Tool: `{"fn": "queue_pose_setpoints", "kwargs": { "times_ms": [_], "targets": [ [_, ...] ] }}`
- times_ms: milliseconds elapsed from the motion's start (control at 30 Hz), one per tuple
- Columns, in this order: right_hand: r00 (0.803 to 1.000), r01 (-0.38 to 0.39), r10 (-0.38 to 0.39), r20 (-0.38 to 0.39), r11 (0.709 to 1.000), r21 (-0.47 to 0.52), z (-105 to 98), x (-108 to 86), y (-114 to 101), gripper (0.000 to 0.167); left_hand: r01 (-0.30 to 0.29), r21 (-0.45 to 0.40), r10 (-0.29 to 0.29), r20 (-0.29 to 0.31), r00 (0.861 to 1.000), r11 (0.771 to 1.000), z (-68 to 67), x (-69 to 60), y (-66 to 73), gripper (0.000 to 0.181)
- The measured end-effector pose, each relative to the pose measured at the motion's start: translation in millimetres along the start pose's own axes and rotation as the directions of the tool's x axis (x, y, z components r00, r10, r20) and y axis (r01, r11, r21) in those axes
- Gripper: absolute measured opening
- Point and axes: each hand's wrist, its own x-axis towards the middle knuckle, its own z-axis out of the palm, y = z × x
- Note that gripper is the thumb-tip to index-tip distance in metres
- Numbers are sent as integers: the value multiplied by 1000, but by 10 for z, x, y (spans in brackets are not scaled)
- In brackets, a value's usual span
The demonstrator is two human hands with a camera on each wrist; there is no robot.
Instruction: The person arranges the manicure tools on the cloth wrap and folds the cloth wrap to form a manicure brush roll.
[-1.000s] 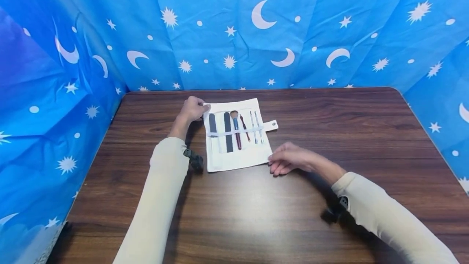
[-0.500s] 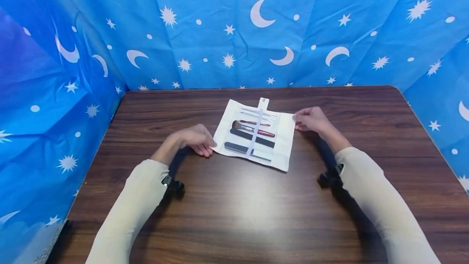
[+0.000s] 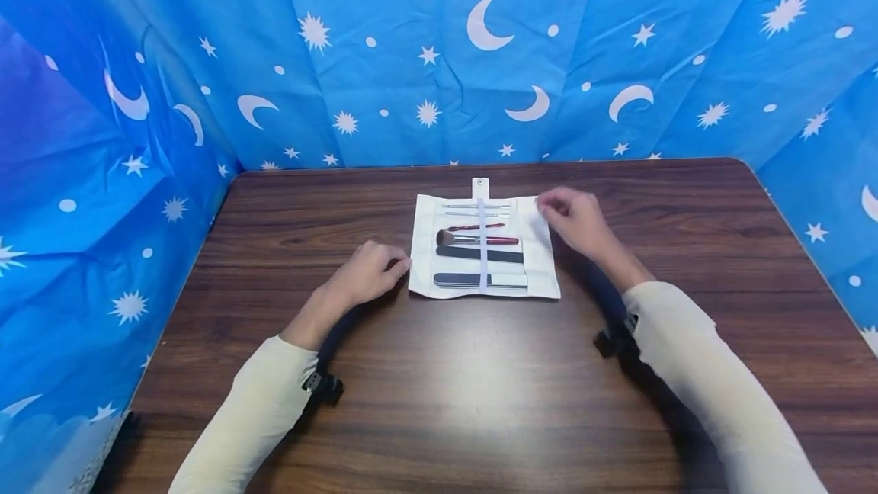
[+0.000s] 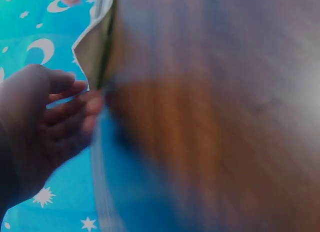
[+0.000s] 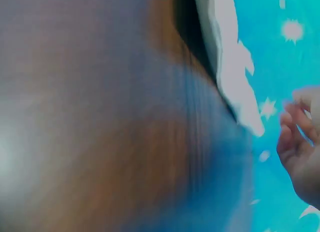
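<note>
A white fabric roll-up case (image 3: 542, 273) lies unfolded on the wooden table, its snap tab (image 3: 480, 187) toward the back. Under its cross strap (image 3: 483, 238) are two slim metal tools, a thin red tool (image 3: 488, 226), a makeup brush (image 3: 446, 238) with a red handle, a dark nail file (image 3: 504, 255) and a dark-and-white file (image 3: 459, 279). My left hand (image 3: 370, 271) is at the left edge, its fingertips by a corner of the case (image 4: 92, 57) in the left wrist view. Above the right back corner is my right hand (image 3: 575, 216); in the right wrist view its loosely bent fingers (image 5: 286, 134) are apart from the fabric.
A dark wooden table (image 3: 439, 402) carries the case. Blue cloth (image 3: 398, 59) with moons and stars hangs behind the table and along both sides. Small black cameras (image 3: 324, 387) are worn at both wrists.
The case has turned about a quarter turn counterclockwise, its tab swinging from the right to the back, and now lies straighter. My right hand moved up from the front corner and let go.
</note>
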Motion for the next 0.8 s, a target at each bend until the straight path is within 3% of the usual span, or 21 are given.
{"fn": "queue_pose_setpoints", "kwargs": {
  "times_ms": [67, 133, 233, 333, 400, 467, 567, 700, 800],
  "targets": [
    [986, 126, -122, 117, 992, -31, -63, -141, -105, 16, -40, 167, 50, -56, 997, 985, -1, -46, 7, 24],
    [946, 212, -189, 263, 975, -61, -123, -286, -169, 18, -81, 262, 95, -40, 995, 962, 29, -74, -2, 41],
    [882, 257, -188, 433, 961, -107, -214, -459, -179, 23, -144, 351, 147, 17, 989, 925, 92, -70, -9, 57],
    [828, 251, -139, 543, 958, -138, -292, -569, -148, 35, -190, 431, 194, 36, 980, 882, 138, -25, -19, 54],
    [802, 254, -118, 586, 954, -156, -314, -615, -126, 44, -201, 469, 207, 40, 978, 860, 146, 3, -25, 49],
    [785, 258, -100, 612, 950, -176, -317, -650, -106, 55, -201, 484, 211, 34, 977, 852, 151, 25, -30, 44],
    [788, 291, -111, 605, 934, -207, -287, -681, -82, 64, -173, 430, 194, -4, 981, 886, 169, 45, -35, 37],
    [831, 328, -162, 532, 915, -234, -239, -688, -43, 61, -125, 289, 158, -92, 983, 949, 202, 75, -39, 34],
    [868, 297, -191, 459, 940, -170, -223, -680, 0, 44, -115, 188, 147, -165, 975, 975, 232, 105, -34, 35]
  ]
}}
